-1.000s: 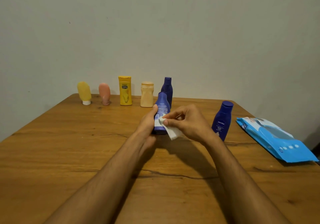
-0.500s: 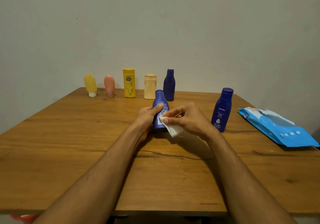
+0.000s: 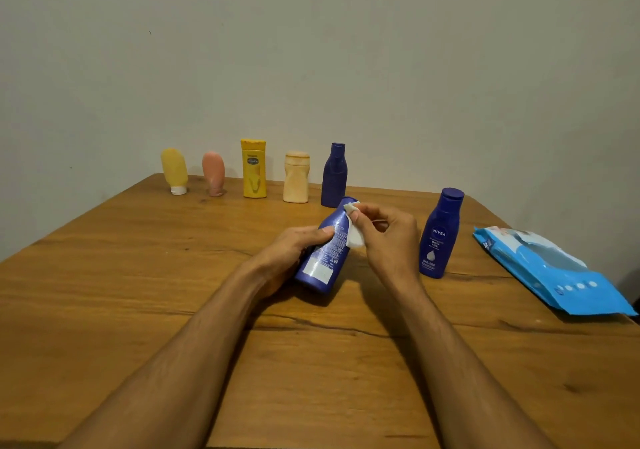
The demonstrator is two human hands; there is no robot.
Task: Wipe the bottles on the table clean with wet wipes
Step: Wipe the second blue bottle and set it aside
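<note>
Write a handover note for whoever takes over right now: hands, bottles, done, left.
Left hand: gripping the tilted blue bottle low on its body, cap pointing away.
Right hand: pinching a white wet wipe against that bottle's neck and shoulder.
On the table: upright Nivea bottle right of the hands; five containers along the far edge; blue wipes pack lying far right.
Done: cannot tell which standing bottles were already wiped.
Left: finish this bottle, set it down, then wipe any remaining ones.
</note>
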